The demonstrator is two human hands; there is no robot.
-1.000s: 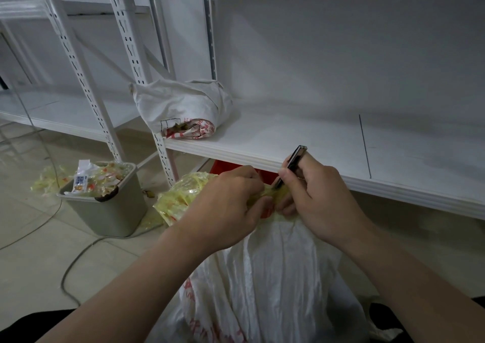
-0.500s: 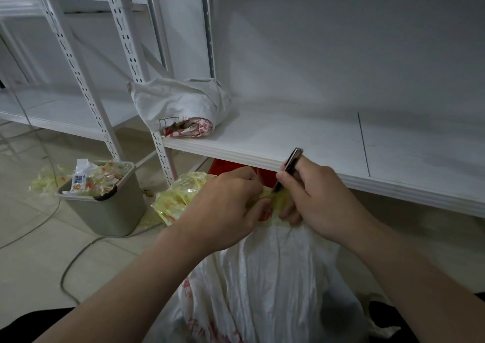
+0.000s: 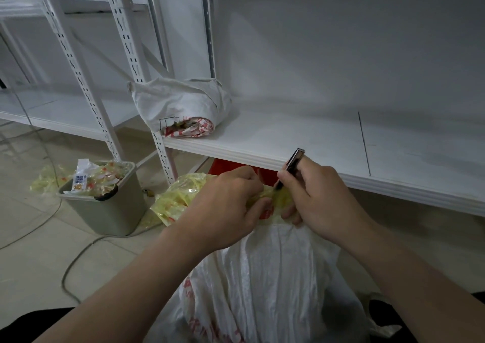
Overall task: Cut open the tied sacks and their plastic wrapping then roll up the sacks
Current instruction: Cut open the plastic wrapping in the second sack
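Left hand (image 3: 225,206) curled round the bunched neck of the white sack (image 3: 275,277), thumb pinching the yellow plastic wrapping (image 3: 280,198) there. Right hand (image 3: 317,198) close beside it, gripping a slim metal-handled cutter (image 3: 292,164) between thumb and fingers, tip down in the yellow plastic between the two hands; lower fingers hook the sack top. Sack stands upright directly below both hands, in front of the white shelf (image 3: 315,138). Rolled-up sack (image 3: 181,106) lies at the shelf's left end. Green bin (image 3: 110,208) full of plastic scraps on the floor at left, with loose yellow plastic (image 3: 173,198) just beside it.
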